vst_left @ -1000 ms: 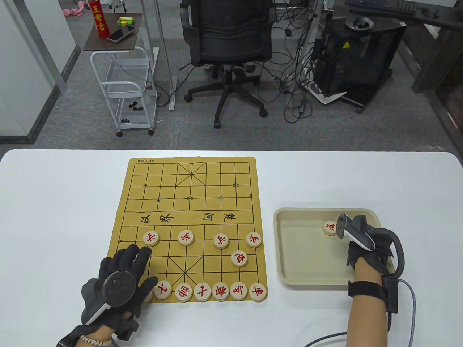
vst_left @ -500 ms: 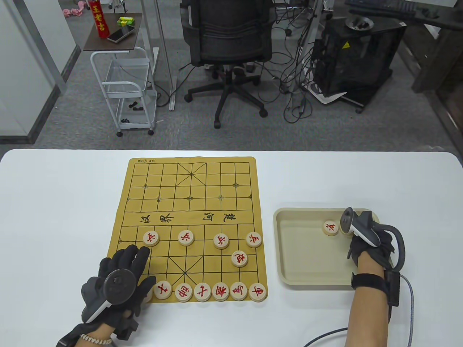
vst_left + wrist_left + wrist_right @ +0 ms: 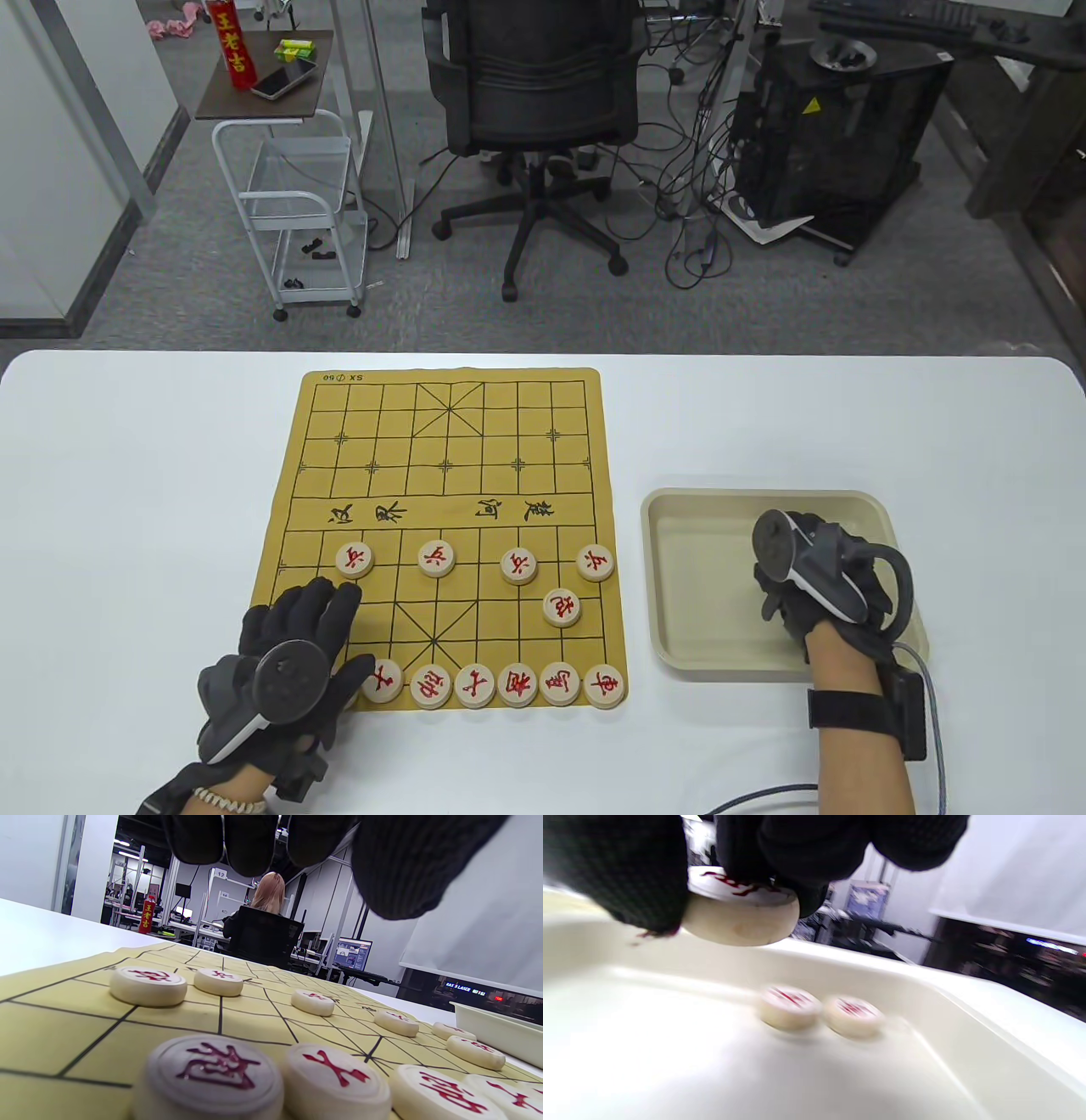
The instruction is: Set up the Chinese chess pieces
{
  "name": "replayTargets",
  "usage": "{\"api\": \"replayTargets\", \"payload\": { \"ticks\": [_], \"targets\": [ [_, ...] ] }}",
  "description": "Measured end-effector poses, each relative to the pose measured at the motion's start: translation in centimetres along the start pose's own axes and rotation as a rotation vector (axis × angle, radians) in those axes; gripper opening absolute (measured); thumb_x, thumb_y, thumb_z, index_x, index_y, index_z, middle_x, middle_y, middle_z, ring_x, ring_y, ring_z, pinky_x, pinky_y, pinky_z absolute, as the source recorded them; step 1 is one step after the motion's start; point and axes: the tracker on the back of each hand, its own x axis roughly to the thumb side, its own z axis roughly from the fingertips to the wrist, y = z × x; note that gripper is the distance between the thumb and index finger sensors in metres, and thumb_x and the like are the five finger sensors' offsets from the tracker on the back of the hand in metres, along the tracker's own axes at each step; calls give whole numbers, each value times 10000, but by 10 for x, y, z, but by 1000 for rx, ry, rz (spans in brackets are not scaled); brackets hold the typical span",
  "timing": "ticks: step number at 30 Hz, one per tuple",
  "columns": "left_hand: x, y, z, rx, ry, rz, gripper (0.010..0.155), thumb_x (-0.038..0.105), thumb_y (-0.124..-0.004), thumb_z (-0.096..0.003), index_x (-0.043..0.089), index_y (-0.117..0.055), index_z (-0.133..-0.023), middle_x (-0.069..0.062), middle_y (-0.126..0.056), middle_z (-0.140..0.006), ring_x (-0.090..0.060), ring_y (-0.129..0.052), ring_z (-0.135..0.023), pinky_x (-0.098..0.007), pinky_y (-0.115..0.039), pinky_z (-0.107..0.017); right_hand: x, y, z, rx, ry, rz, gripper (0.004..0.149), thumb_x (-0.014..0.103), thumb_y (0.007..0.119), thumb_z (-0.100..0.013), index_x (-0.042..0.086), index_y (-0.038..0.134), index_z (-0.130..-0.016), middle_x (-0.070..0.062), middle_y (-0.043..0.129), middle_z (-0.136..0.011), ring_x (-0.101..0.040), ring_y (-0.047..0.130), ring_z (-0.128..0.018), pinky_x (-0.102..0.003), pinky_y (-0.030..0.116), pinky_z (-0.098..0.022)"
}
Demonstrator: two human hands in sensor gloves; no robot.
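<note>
One piece (image 3: 740,914) is pinched in the right hand's grip (image 3: 793,586) above the tray (image 3: 679,594), next needing carrying toward 9 o'clock onto the board (image 3: 441,475); the left hand (image 3: 293,654) rests released.

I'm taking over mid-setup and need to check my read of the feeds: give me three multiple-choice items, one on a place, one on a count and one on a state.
1. Where is the right hand?
A. Over the tray
B. Over the board's far edge
C. On the bare table left of the board

2. How many loose pieces lie on the tray floor in the right wrist view?
A. None
B. Two
C. Five

3. What is the right hand doing?
A. Lying flat and holding nothing
B. Gripping the tray's rim
C. Pinching a chess piece

Answers:
1 A: the table view shows the glove inside the tray's outline.
2 B: two discs sit side by side on the tray floor.
3 C: the gloved fingers clamp one disc, held clear of the tray floor.
</note>
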Motion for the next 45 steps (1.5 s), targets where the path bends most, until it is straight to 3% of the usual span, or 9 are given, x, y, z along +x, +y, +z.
{"api": "replayTargets", "payload": {
  "ticks": [5,8,15,23,29,35,38,42,45],
  "targets": [
    [2,3,4,30,-13,4,812,526,-818,-391,305,-471,-1091,-153,-507,-1185,-483,-558,-1083,-738,-384,-735,79,-37,51,-141,-231,-173,649,548,1000,-329,274,786,-877,-28,898,-913,-67,968,-503,-385,855,-476],
    [2,3,4,31,-22,3,812,526,-818,-391,306,-470,-1091,-152,-508,-1185,-479,-560,-1084,-738,-385,-735,118,-45,77,-177,-328,-234,650,549,999,-329,274,785,-878,-27,899,-913,-65,968,-503,-386,857,-476],
    [4,0,5,26,-29,-14,812,527,-818,-391,306,-470,-1091,-151,-511,-1184,-479,-562,-1083,-739,-385,-734,193,-29,131,-215,-487,-341,654,550,1000,-327,277,782,-880,-24,895,-918,-63,966,-510,-387,857,-482],
    [14,-1,5,-8,-60,-9,809,537,-818,-388,298,-490,-1088,-144,-544,-1177,-477,-597,-1073,-739,-403,-727,197,-12,137,-239,-514,-371,658,552,1003,-328,274,782,-881,-26,898,-909,-63,965,-508,-388,857,-483],
    [67,-3,6,-59,-183,190,783,565,-827,-370,264,-595,-1055,-117,-782,-1064,-419,-828,-959,-702,-528,-701,200,-12,141,-274,-517,-347,668,554,1001,-331,278,768,-893,-23,886,-919,-61,962,-521,-387,850,-497],
    [104,-22,-14,-180,-154,365,765,537,-871,-355,210,-663,-1015,-75,-937,-909,-358,-980,-797,-668,-611,-667,202,-13,146,-321,-513,-323,677,565,999,-330,283,758,-896,-15,882,-920,-60,964,-534,-382,852,-499],
    [109,-29,-23,-185,-123,475,650,457,-899,-362,203,-763,-945,-30,-1029,-759,-305,-1060,-650,-641,-669,-636,201,-13,148,-355,-505,-286,687,572,996,-330,286,747,-903,-10,876,-923,-55,963,-541,-378,853,-503],
    [109,-31,-25,-190,-108,486,631,426,-913,-358,199,-780,-932,-41,-1037,-739,-313,-1061,-626,-651,-665,-634,200,-9,145,-338,-507,-309,699,569,994,-331,285,737,-916,-13,867,-929,-67,959,-568,-388,847,-516],
    [98,-25,-26,-172,-84,470,629,416,-916,-356,204,-781,-932,-43,-1034,-746,-316,-1056,-637,-658,-656,-639,198,-5,142,-277,-519,-345,741,562,916,-399,275,633,-1022,-26,781,-1016,-118,926,-721,-432,804,-596]
  ]
}}
